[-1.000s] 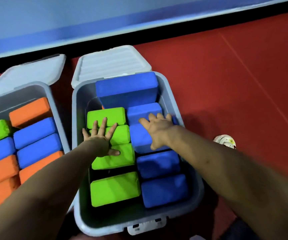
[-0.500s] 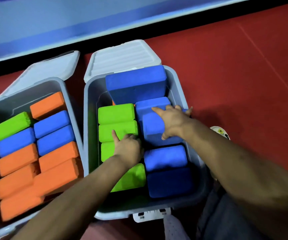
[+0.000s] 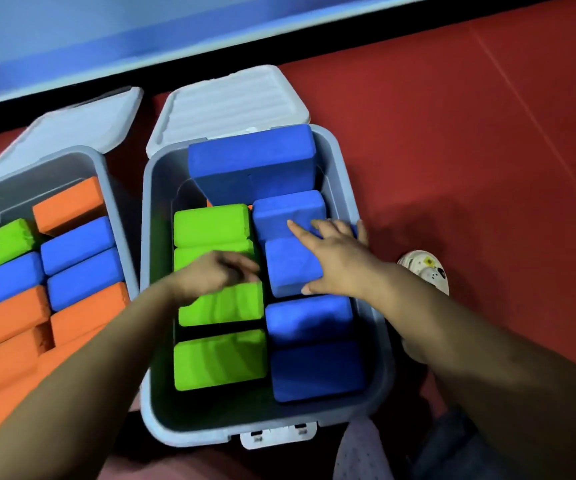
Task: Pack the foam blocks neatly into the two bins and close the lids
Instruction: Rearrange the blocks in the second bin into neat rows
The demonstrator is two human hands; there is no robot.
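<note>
two grey bins sit side by side on the red floor (image 3: 470, 140), both with lids swung back at the far end. the right bin (image 3: 371, 306) holds a left column of four green blocks and a right column of blue blocks, with one large blue block (image 3: 252, 164) propped tilted at the far end, its top edge above the rim. a sliver of orange shows under it. the left hand (image 3: 215, 273) lies blurred over the second green block (image 3: 210, 254), fingers loosely curled and pointing right; whether it grips anything cannot be told. the right hand (image 3: 335, 258) rests flat with fingers spread on the second blue block (image 3: 291, 266), fingertips reaching onto the far blue block (image 3: 286, 211) and the thumb at the near edge of the block below the palm. the nearest green block (image 3: 219, 360) stands a little apart from the one beyond it. the left bin (image 3: 120, 216) is filled with orange, blue and green blocks in two rows. the right bin's lid (image 3: 231, 103) and the left bin's lid (image 3: 82, 123) lie open. a white latch (image 3: 278, 434) shows at the near rim of the right bin, and a shoe (image 3: 425, 268) on the floor just right of it
</note>
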